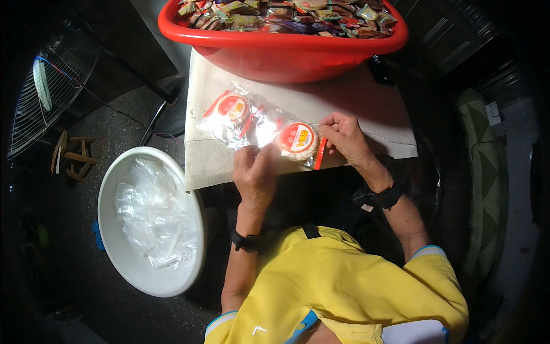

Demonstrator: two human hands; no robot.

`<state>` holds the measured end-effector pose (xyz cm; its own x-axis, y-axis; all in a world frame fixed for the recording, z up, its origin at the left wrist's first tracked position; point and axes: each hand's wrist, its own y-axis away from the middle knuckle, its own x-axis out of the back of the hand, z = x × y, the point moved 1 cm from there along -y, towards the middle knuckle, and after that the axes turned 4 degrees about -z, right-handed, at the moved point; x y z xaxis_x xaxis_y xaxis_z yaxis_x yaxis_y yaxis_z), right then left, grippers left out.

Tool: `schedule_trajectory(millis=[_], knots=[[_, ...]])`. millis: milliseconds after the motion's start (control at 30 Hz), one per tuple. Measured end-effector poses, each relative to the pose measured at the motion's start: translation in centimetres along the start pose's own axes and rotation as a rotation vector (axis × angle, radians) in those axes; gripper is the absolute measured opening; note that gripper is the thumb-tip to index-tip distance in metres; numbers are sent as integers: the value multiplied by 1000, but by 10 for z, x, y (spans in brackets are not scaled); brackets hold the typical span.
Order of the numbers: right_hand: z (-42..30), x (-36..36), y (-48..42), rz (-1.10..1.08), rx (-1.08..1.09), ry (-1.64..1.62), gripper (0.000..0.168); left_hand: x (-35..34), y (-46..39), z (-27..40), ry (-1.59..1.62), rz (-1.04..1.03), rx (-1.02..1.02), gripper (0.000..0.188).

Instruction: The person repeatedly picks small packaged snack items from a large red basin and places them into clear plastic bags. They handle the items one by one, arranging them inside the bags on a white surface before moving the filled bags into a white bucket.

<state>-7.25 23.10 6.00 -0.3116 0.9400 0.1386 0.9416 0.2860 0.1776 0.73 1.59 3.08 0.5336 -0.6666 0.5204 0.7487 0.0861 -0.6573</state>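
Note:
Two round, pale crackers with red and yellow printed discs lie in clear, red-edged wrappers on the table. My right hand pinches the right end of the nearer cracker packet, by its red edge. At that packet's lower left is my left hand, fingers curled and fingertips blurred against the film; whether they grip it I cannot tell. Farther left lies the other cracker packet. Shiny film spans the space between the packets; glare hides whether they are joined.
A red plastic tub heaped with wrapped snacks stands at the back of the cloth-covered table. A white basin with clear plastic bags is at the left. Beyond it are a wire-caged fan and a small wooden stool.

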Motion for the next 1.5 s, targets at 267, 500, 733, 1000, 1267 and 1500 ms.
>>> schedule_trajectory(millis=[267,500,733,1000,1267,1500], knots=[[-2,-36,-6,107,-25,-4,15,-9,3,7,4,-46,-32,33],[10,-52,-24,99,-33,-79,18,-11,3,10,24,-80,-66,37],[11,-58,-16,106,27,-246,31,-11,8,7,3,-112,-41,37],[19,-60,-13,48,-6,-206,35,-13,8,13,-27,-119,-57,31],[19,-83,-25,130,85,-183,31,-19,11,3,-45,-127,-108,21],[25,-76,-21,164,72,-252,35,-11,14,9,-117,-155,-79,26]])
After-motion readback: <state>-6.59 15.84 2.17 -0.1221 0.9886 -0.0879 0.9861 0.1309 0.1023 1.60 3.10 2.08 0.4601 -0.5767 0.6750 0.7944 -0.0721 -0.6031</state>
